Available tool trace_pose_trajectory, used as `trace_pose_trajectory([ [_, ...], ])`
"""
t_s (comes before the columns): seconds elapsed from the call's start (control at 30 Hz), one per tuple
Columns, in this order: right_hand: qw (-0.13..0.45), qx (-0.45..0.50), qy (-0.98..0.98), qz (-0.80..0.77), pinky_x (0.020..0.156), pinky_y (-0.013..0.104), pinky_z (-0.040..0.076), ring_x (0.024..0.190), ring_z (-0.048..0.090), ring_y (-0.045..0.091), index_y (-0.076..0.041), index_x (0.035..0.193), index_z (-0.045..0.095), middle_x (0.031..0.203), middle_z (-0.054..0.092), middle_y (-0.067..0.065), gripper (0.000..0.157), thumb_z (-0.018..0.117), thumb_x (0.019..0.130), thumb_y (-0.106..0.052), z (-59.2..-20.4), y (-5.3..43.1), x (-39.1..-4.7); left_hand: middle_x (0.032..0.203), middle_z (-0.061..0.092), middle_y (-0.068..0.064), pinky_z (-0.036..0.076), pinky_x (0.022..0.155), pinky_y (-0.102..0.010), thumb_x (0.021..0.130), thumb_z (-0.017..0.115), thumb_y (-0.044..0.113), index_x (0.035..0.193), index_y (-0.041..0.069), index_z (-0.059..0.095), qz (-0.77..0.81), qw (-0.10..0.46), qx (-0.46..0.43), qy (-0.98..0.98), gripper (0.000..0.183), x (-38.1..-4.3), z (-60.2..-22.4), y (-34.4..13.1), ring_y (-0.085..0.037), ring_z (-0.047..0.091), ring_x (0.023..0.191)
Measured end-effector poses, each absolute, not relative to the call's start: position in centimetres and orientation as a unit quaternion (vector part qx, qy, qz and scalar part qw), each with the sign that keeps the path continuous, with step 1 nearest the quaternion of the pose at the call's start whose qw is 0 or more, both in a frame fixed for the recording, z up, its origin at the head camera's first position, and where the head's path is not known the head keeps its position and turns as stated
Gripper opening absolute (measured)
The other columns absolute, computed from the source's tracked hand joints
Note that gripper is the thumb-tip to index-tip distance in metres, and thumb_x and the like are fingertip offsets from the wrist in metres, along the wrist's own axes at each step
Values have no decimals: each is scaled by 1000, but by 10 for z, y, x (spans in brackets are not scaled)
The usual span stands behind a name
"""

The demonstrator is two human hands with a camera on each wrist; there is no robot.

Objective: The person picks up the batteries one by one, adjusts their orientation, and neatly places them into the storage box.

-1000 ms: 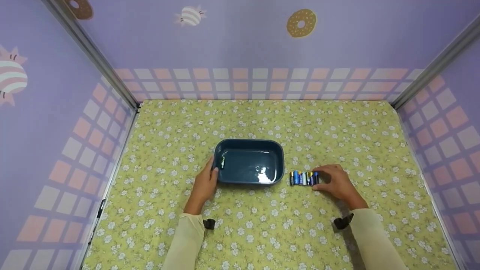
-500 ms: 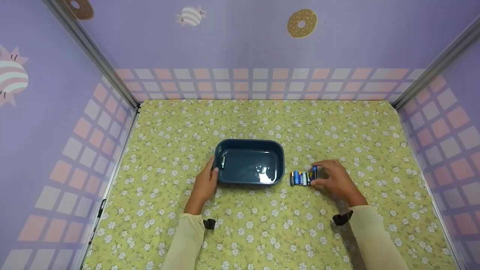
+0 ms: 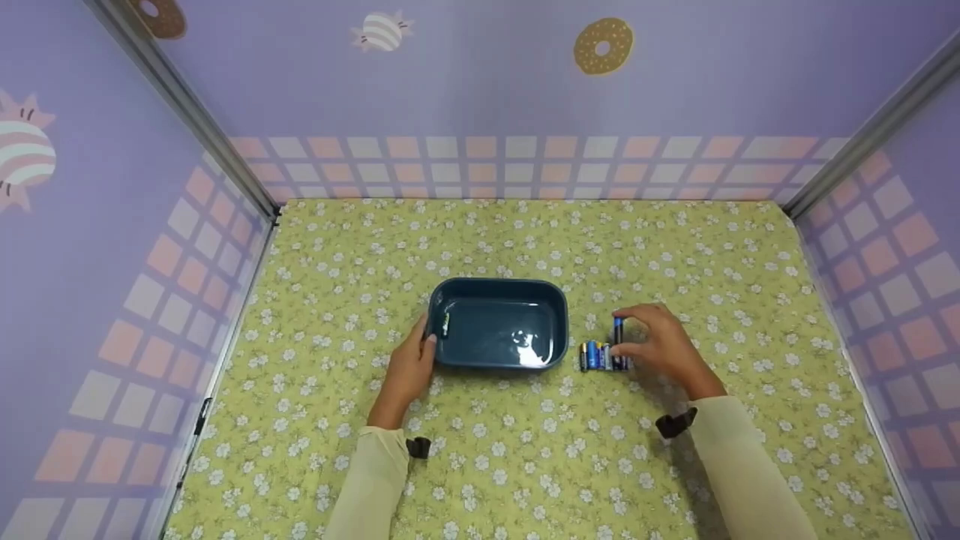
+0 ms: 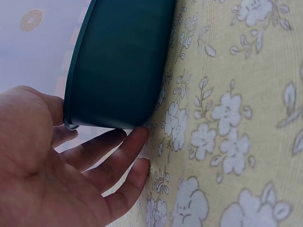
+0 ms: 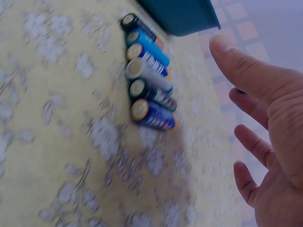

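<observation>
My left hand (image 3: 412, 366) rests against the left side of a dark teal plastic basin (image 4: 120, 66). In the left wrist view its fingers lie fairly straight, touching the outer wall low down, while the thumb is at the rim. My right hand (image 3: 664, 349) pinches a black battery with a blue end (image 3: 618, 334) between thumb and forefinger, held upright just above the row. That battery is hidden in the right wrist view. Several batteries (image 5: 149, 71) in blue, white and dark green lie side by side on the cloth, right of the basin.
A yellow-green flowered cloth (image 3: 495, 450) covers the table. Purple patterned walls (image 3: 480, 90) stand at the back and both sides. A small green-and-yellow mark (image 3: 446, 324) shows inside the basin at its left end; I cannot tell what it is.
My right hand has lifted the rightmost battery off the row's end and moved it up and left over the others. The left hand and the basin have stayed put.
</observation>
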State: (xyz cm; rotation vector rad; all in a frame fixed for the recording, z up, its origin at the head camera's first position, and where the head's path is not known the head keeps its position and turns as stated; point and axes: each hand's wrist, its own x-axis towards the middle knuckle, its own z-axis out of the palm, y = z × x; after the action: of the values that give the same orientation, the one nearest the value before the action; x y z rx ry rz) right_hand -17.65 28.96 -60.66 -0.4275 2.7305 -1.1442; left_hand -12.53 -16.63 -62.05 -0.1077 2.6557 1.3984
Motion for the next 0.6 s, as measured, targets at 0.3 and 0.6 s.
trace_pose_trajectory([
  [0.3, 27, -172, 907, -383, 105, 61, 45, 129, 54, 32, -19, 134, 67, 136, 64, 6, 60, 88, 80, -34, -596, 267, -182, 120, 65, -24, 45, 104, -55, 112, 40, 33, 165, 19, 22, 460, 70, -37, 885, 58, -125, -622, -166, -40, 65, 99],
  [0.6, 5, -196, 894, -403, 105, 60, 46, 127, 56, 30, -22, 133, 68, 133, 66, 4, 59, 89, 79, -34, -585, 245, -188, 122, 65, -21, 43, 109, -55, 112, 40, 35, 165, 19, 22, 462, 72, -36, 883, 58, -125, -621, -166, -37, 65, 105],
])
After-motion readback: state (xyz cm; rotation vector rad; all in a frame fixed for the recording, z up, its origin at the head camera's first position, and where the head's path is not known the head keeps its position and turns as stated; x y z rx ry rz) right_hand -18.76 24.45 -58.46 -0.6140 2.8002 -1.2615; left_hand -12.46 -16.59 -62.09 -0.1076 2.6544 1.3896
